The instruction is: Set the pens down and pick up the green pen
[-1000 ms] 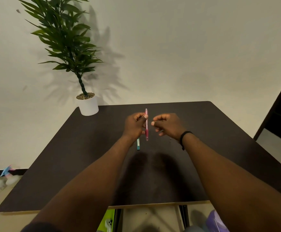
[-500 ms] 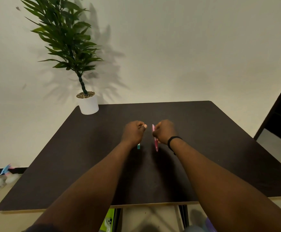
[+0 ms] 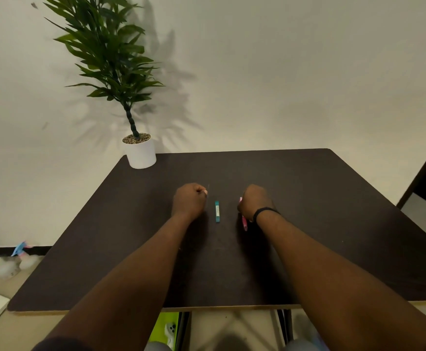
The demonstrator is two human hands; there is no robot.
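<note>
Fingers of the right hand (image 3: 253,201) are curled round a pink pen (image 3: 244,222), the left hand (image 3: 189,200) pinches something thin I can't make out, and the teal case (image 3: 217,211) lies untouched between them on the counter (image 3: 333,224), so the work looks barely begun.

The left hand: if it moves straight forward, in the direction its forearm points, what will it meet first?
The way looks free. Ahead of the left hand lies bare table up to the far edge, then the wall. The white plant pot stands off to the left of that line, though depth is uncertain.
</note>
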